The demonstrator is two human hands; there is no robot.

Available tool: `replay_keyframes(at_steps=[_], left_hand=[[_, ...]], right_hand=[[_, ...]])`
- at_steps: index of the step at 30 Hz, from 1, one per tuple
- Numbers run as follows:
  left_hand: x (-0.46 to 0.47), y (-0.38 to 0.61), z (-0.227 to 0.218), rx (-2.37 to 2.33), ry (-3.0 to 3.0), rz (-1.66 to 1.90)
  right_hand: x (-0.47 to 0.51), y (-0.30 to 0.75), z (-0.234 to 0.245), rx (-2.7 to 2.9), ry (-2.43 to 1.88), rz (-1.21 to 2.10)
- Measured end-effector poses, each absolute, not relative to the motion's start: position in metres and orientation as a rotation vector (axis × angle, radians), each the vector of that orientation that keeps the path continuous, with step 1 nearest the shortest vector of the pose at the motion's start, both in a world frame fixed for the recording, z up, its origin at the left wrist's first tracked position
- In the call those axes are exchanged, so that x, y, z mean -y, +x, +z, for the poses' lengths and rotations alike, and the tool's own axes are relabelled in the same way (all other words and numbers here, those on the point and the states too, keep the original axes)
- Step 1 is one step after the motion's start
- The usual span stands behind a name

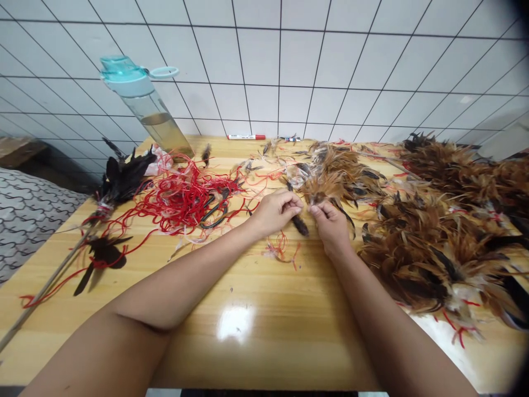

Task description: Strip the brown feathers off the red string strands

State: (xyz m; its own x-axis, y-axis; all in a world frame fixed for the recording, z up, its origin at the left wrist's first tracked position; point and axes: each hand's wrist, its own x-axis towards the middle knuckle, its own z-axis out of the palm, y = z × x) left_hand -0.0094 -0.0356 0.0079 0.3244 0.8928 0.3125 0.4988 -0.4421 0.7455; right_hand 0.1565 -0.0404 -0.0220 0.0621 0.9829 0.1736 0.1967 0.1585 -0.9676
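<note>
Nearest you on the desk, a few red strands lie loose. Your left hand has thumb and finger together; whether they pinch anything, I can't tell. Your right hand appears to grip the brown feathers by their near end. This looks like fine feather handling; the next move calls for a light, steady pinch. Farther back stands a lidded bottle, partly filled with yellowish liquid.
</note>
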Motion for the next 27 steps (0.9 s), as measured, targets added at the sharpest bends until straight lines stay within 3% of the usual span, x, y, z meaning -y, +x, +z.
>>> replay_keyframes(at_steps=[7,12,27], left_hand=[[0.039,-0.014,0.009,-0.976,2.518,0.739],[0.04,-0.006,-0.001,-0.884,2.639,0.563],[0.031,-0.018,0.01,-1.149,2.621,0.724]], right_hand=[[0.039,0.161,-0.017,1.039,-1.217,1.08],[0.039,0.16,-0.021,1.187,-1.276,0.955],[0.042,0.158,-0.022,1.639,-1.364,0.629]])
